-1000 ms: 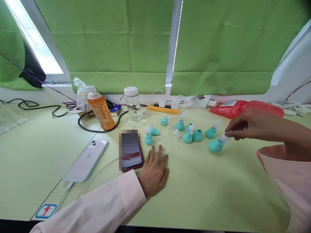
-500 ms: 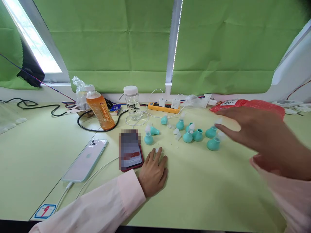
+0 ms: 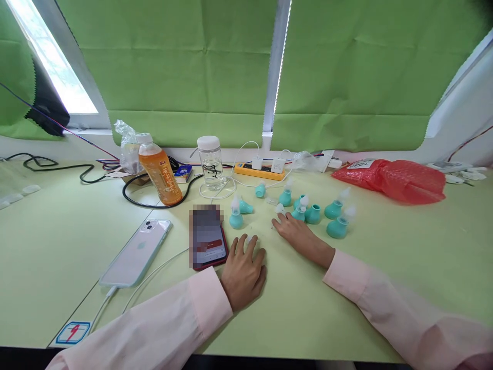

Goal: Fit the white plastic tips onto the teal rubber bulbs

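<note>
My left hand (image 3: 243, 272) lies palm down on the table with its fingers spread. A small whitish piece (image 3: 250, 238) shows at its fingertips, beside the red-edged phone (image 3: 210, 252). My right hand (image 3: 298, 234) reaches down among the small parts, its fingers apart and their tips at a white plastic piece (image 3: 280, 208). Its fingers partly cover a turquoise squeeze bulb (image 3: 299, 213) with a clear tip. Close by stand an open-necked turquoise bulb (image 3: 313, 215) and two bulbs with clear pointed tips, one nearer (image 3: 338, 227) and one farther (image 3: 333, 208).
More turquoise bulbs (image 3: 236, 220) lie behind my left hand. Along the back are a tilted orange drink bottle (image 3: 162, 174), a clear water bottle (image 3: 211, 164), a yellow power strip (image 3: 260, 171) and a red plastic bag (image 3: 393, 180). A white phone (image 3: 135, 253) charges at the left.
My right hand has come from the far right, above the tipped bulbs, down and left to the white pieces. The red bag is now uncovered. My left hand has stayed in place.
</note>
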{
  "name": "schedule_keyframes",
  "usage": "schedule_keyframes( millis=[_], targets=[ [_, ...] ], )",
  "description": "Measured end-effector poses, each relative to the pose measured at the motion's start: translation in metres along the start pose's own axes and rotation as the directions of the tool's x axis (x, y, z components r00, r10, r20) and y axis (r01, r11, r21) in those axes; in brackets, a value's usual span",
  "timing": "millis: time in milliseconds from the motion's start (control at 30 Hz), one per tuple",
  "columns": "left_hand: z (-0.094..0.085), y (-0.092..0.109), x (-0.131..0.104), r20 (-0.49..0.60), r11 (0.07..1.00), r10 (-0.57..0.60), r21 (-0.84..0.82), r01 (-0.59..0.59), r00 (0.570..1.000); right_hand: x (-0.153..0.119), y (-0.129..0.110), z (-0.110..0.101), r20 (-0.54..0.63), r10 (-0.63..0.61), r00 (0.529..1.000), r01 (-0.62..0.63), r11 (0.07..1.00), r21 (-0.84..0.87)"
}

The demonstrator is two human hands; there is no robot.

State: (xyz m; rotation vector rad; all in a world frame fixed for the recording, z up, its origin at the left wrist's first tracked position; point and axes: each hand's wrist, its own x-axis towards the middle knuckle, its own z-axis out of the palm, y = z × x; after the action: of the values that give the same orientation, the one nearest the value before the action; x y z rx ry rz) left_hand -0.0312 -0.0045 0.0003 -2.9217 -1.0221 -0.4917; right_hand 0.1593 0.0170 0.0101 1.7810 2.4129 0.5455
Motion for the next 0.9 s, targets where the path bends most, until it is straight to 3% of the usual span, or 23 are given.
schedule_keyframes(
  millis=[367, 433, 500, 567, 633, 667, 733, 800, 833, 900],
  targets=[
    [0.0, 0.0, -0.001, -0.067, 0.995, 0.031, -0.093, -0.037, 0.997, 0.0, 0.011, -0.002, -0.022, 0.001, 1.0, 0.003, 0.988, 0.156],
    [-0.002, 0.0, -0.001, -0.103, 0.979, 0.037, -0.197, -0.057, 0.994, -0.002, 0.01, -0.013, -0.072, -0.002, 0.997, 0.024, 0.949, 0.313],
    [-0.003, 0.0, -0.002, -0.159, 0.933, 0.005, -0.355, -0.061, 0.987, -0.006, 0.006, -0.027, -0.113, -0.029, 0.993, 0.094, 0.773, 0.627],
    [-0.005, 0.0, -0.002, -0.193, 0.854, -0.075, -0.518, -0.037, 0.978, -0.01, 0.0, -0.038, -0.101, -0.088, 0.991, 0.129, 0.429, 0.894],
    [-0.005, 0.0, -0.001, -0.18, 0.757, -0.161, -0.653, 0.005, 0.97, -0.012, -0.004, -0.045, -0.064, -0.136, 0.989, 0.082, 0.129, 0.988],
    [-0.005, 0.0, 0.0, -0.165, 0.707, -0.202, -0.707, 0.027, 0.965, -0.012, -0.006, -0.045, -0.047, -0.147, 0.988, 0.051, 0.025, 0.998],
    [-0.004, 0.0, 0.002, -0.133, 0.623, -0.28, -0.779, 0.075, 0.951, -0.011, -0.005, -0.042, -0.01, -0.169, 0.985, -0.003, -0.077, 0.997],
    [-0.002, 0.0, 0.004, -0.105, 0.592, -0.351, -0.795, 0.133, 0.93, -0.007, -0.002, -0.033, 0.007, -0.124, 0.992, -0.012, -0.043, 0.999],
    [-0.002, 0.0, 0.004, -0.091, 0.601, -0.371, -0.782, 0.164, 0.924, -0.005, -0.001, -0.027, -0.01, -0.048, 0.999, 0.012, 0.037, 0.999],
    [-0.001, 0.001, 0.005, -0.064, 0.661, -0.365, -0.72, 0.21, 0.929, -0.002, 0.001, -0.015, -0.123, 0.113, 0.986, 0.084, 0.306, 0.948]
  ],
)
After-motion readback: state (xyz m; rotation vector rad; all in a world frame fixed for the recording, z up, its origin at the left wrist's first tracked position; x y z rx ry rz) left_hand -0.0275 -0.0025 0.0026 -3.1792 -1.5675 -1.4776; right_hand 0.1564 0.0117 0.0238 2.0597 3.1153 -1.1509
